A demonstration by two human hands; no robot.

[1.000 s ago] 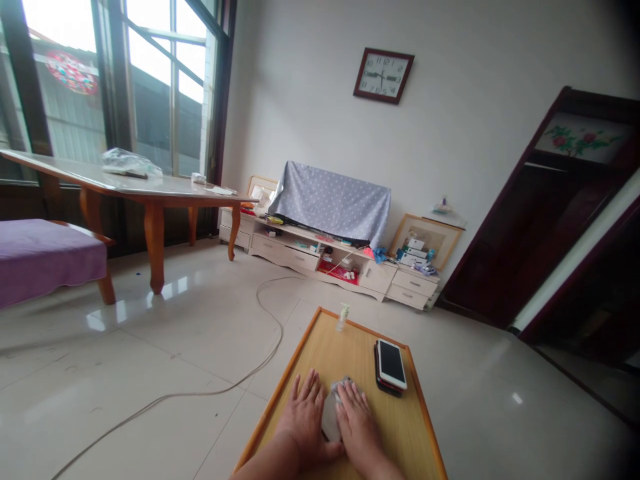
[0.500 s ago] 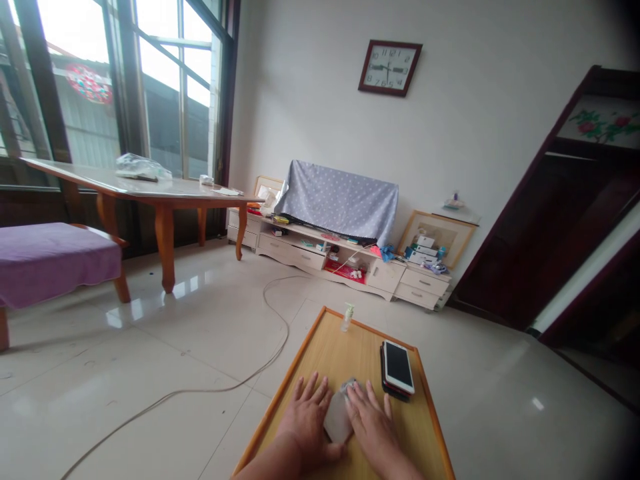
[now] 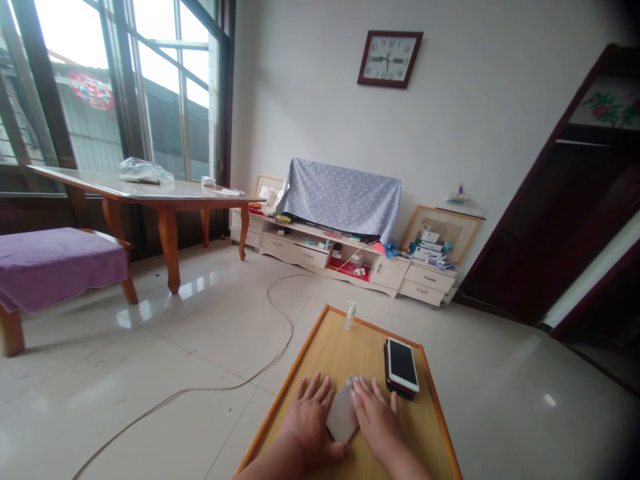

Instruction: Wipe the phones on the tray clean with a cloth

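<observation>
A flat, pale grey object with rounded edges point(image 3: 343, 416) lies on a small wooden table point(image 3: 315, 357) between my hands; its exact kind cannot be made out. At its far end is a crumpled grey bit point(image 3: 353, 382), partly covered by fingers. My left hand point(image 3: 313, 417) rests palm down along the left side of the object, fingers spread, the thumb by its near edge. Across the right edge and far end of the object lie the outstretched fingers of my right hand point(image 3: 375, 420). Neither hand is wrapped round it.
A white phone point(image 3: 403, 365) lies on a dark one at the table's right. A small pump bottle point(image 3: 351, 316) stands at the far end. A cable point(image 3: 200, 389) crosses the floor. Beyond are a TV cabinet point(image 3: 295, 252), a larger table point(image 3: 165, 193) and a purple-covered seat point(image 3: 60, 267).
The view has shifted slightly. My right fingers have drawn a little closer together over the far end of the grey object; my left hand stays nearly still beside it.
</observation>
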